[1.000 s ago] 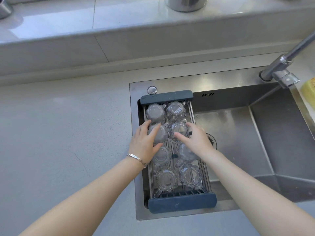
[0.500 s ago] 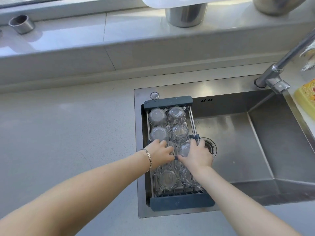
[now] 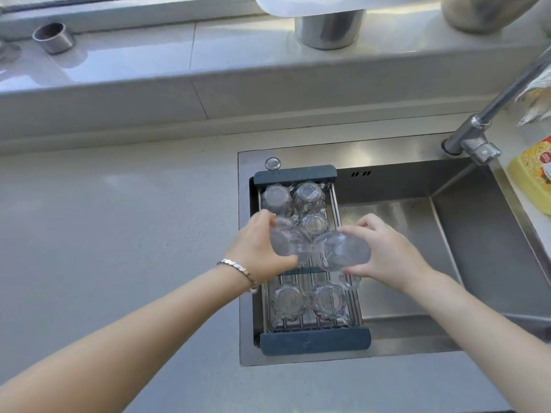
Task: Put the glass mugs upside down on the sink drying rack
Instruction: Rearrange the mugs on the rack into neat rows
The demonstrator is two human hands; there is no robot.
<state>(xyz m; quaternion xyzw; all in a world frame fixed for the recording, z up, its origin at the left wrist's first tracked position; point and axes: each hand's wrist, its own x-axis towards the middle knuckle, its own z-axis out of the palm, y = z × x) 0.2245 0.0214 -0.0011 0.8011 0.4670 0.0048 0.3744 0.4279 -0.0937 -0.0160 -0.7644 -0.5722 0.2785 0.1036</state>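
Note:
A dark-framed drying rack (image 3: 314, 341) spans the left end of the steel sink (image 3: 396, 311). Several clear glass mugs stand upside down on it: a pair at the far end (image 3: 308, 195), one behind my hands (image 3: 314, 225), and a pair at the near end (image 3: 328, 300). My left hand (image 3: 258, 248) grips one glass mug (image 3: 284, 241), lifted above the rack's middle. My right hand (image 3: 387, 251) grips a second glass mug (image 3: 343, 253) beside it, its base towards me. The two held mugs nearly touch.
A grey counter (image 3: 119, 234) lies left of the sink. The faucet (image 3: 477, 135) rises at the sink's far right, with a yellow sponge (image 3: 530, 177) beside it. Metal cups (image 3: 55, 37) and a metal pot (image 3: 329, 26) stand on the windowsill behind.
Both hands reached down onto the middle row of mugs, closed on one each, and have lifted them off the rack. The rack's middle row now stands bare.

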